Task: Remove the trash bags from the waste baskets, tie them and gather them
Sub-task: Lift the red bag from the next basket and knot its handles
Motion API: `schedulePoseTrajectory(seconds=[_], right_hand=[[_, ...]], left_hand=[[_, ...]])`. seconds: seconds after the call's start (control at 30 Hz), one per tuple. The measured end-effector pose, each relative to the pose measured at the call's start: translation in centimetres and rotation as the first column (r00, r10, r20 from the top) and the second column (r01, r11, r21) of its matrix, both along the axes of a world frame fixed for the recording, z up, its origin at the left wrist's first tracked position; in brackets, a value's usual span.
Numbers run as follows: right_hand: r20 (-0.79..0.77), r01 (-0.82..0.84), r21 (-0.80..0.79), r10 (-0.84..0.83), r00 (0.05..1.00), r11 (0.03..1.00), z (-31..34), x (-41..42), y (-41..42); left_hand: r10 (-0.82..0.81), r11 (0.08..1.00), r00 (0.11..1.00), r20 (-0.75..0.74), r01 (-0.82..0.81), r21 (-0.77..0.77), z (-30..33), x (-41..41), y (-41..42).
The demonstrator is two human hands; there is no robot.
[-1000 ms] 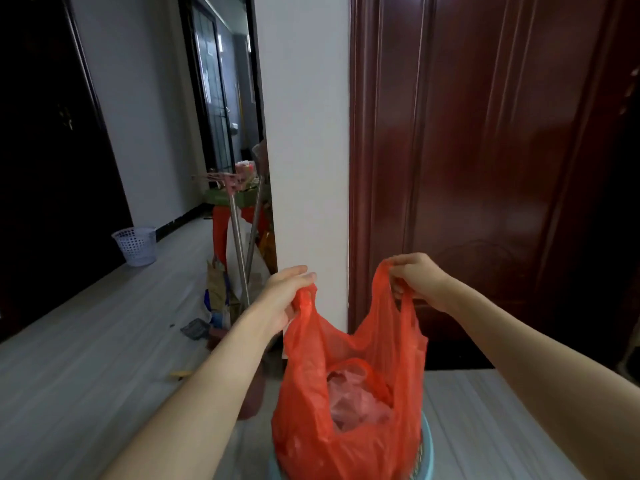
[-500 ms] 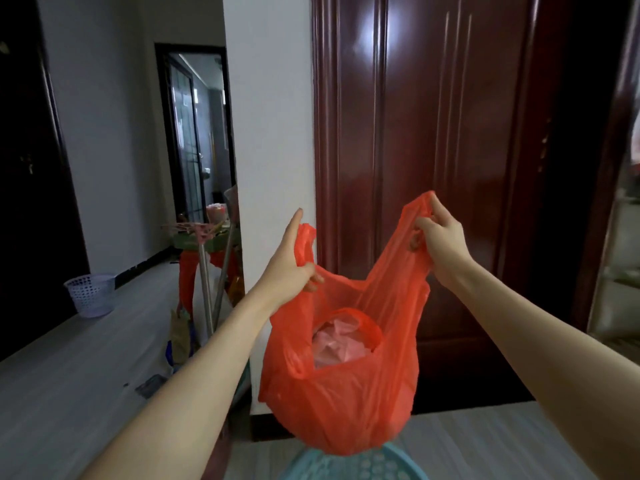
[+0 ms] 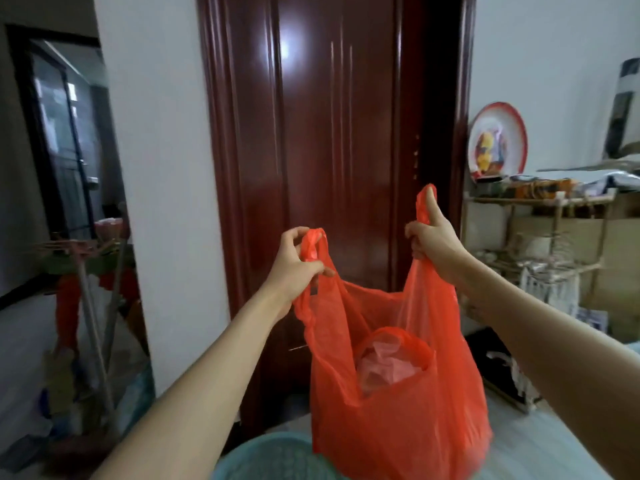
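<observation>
A tall door point(image 3: 332, 168) of dark red-brown wood is filling the middle of the view, its glossy panels grooved with vertical lines and catching a bright glare near the top. A plain white wall point(image 3: 162, 188) is standing to its left.

In front of the door a thin, crinkled orange-red plastic trash bag point(image 3: 398, 403) is hanging in the air, its mouth stretched wide between two hands and its bottom cut off by the lower edge of the view. No print or writing is showing on it. Through the opening, pale pink crumpled contents are showing, too bunched to make out.

Just below and left of the bag, the rounded rim of a light teal plastic waste basket point(image 3: 273, 455) is peeking in at the bottom edge; most of it is cut off, and its lattice is blurred.

At the right a bamboo-like rack point(image 3: 540, 237) is carrying cluttered items that are too blurred to name, with a round red-rimmed plate point(image 3: 498, 140) propped upright on top, its picture unreadable.

The left hand point(image 3: 294, 265) is gripping the bag's left handle, fingers curled round the gathered plastic. The right hand point(image 3: 433, 237) is pinching the right handle, thumb pointing up along the strip, the other fingers curled behind it.
</observation>
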State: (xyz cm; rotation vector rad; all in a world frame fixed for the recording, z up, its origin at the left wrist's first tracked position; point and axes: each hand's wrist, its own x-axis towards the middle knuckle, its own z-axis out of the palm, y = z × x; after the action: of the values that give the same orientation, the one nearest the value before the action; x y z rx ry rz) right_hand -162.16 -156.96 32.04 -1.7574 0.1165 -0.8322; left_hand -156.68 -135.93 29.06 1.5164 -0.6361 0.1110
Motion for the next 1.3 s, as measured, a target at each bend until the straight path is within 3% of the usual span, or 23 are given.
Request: schedulePoseTrajectory(seconds=[0.13, 0.4, 0.53, 0.63, 0.7, 0.83, 0.9, 0.97, 1.0, 1.07, 1.13, 1.17, 1.23, 1.3], right_hand=[[-0.136, 0.138, -0.115, -0.153, 0.979, 0.984, -2.3, -4.8, -3.9], [-0.328, 0.394, -0.242, -0.457, 0.827, 0.887, -8.0, -14.4, -10.8], [-0.352, 0.465, -0.350, -0.574, 0.739, 0.813, -11.4, -18.4, -13.8], [-0.402, 0.467, -0.456, -0.644, 0.651, 0.757, -14.5, -21.3, -15.9], [-0.434, 0.473, -0.393, -0.612, 0.661, 0.789, -17.0, -23.1, -16.7], [-0.482, 0.494, -0.240, -0.544, 0.686, 0.836, -22.9, -24.5, -16.3], [-0.475, 0.622, -0.073, -0.575, 0.666, 0.780, -25.7, -25.3, -16.8], [-0.457, 0.720, 0.262, -0.574, 0.679, 0.643, -27.8, -26.6, -18.0], [-0.428, 0.724, 0.409, -0.584, 0.690, 0.555, -27.9, -27.3, -18.5], [-0.385, 0.701, 0.587, -0.622, 0.682, 0.405, -28.4, -28.9, -19.8], [-0.359, 0.698, 0.629, -0.668, 0.652, 0.343, -28.6, -30.0, -21.0], [-0.351, 0.707, 0.628, -0.693, 0.630, 0.325, -28.8, -30.4, -21.5], [-0.332, 0.725, 0.630, -0.747, 0.576, 0.280, -29.2, -30.9, -22.3], [-0.332, 0.750, 0.622, -0.790, 0.515, 0.227, -29.9, -31.3, -23.0]], left_hand=[[-0.096, 0.985, 0.995, 0.032, 0.090, 0.150, -2.7, -1.8, -4.9], [-0.108, 0.900, 0.967, 0.230, -0.003, 0.436, -9.0, -6.2, -14.6], [-0.154, 0.902, 0.986, 0.057, 0.117, 0.416, -12.6, -9.5, -19.0], [-0.279, 0.892, 0.939, -0.201, 0.331, 0.307, -14.6, -12.0, -22.2], [-0.334, 0.876, 0.870, -0.362, 0.429, 0.221, -15.7, -13.7, -24.8], [-0.378, 0.827, 0.841, -0.387, 0.494, 0.267, -18.5, -16.5, -28.5], [-0.395, 0.735, 0.838, -0.376, 0.534, 0.418, -21.4, -17.2, -28.9], [-0.455, 0.521, 0.822, -0.342, 0.557, 0.647, -24.9, -17.6, -28.3], [-0.498, 0.396, 0.801, -0.331, 0.550, 0.735, -26.4, -17.6, -27.7], [-0.608, 0.051, 0.715, -0.344, 0.468, 0.882, -28.7, -17.8, -27.2], [-0.669, -0.277, 0.632, -0.392, 0.277, 0.920, -29.5, -17.9, -27.2], [-0.668, -0.374, 0.626, -0.402, 0.185, 0.909, -29.6, -18.2, -27.4], [-0.675, -0.427, 0.664, -0.321, 0.002, 0.904, -30.0, -18.3, -27.6], [-0.731, -0.342, 0.676, -0.095, -0.242, 0.908, -30.3, -18.2, -27.5]])
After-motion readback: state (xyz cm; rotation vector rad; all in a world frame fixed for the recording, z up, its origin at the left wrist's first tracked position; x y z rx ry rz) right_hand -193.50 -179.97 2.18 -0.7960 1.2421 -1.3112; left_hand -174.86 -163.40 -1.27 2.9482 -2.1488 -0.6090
